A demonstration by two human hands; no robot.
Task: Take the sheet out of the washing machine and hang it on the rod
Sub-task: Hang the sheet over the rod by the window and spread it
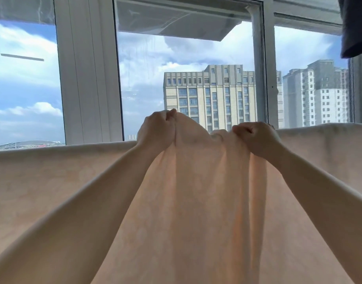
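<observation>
While both forearms reach up and away from the camera, the sheet (196,201) fills the whole lower part of the view, a pale peach cloth hanging down toward the person from its top fold. That fold runs left to right across the picture, so the sheet's long axis lies crosswise to the arms. The rod itself is not visible; judged from the straight level edge on either side, it sits under the fold.

Left hand (157,130): fingers curled, pinching a raised bunch of sheet, just left of the bunched middle and a little higher than the other hand. Right hand (255,138): fist closed on the cloth just right of that same bunch. Both hands sit at the sheet's top edge, with a short hump of gathered cloth between them. Neither hand is clearly nearer to the fold; both are on it.

Left of the bunch the sheet lies flat along its top edge; right of it likewise, at a slightly higher level in the view.

Judgement: hanging is mostly done. The remaining move looks like drawing the hands apart along the fold to spread the gathered middle.

Beyond the sheet: white window frame (88,68), then tall buildings (212,95) and cloudy sky. Above the sheet's right end, a dark cloth (356,27) hangs.
</observation>
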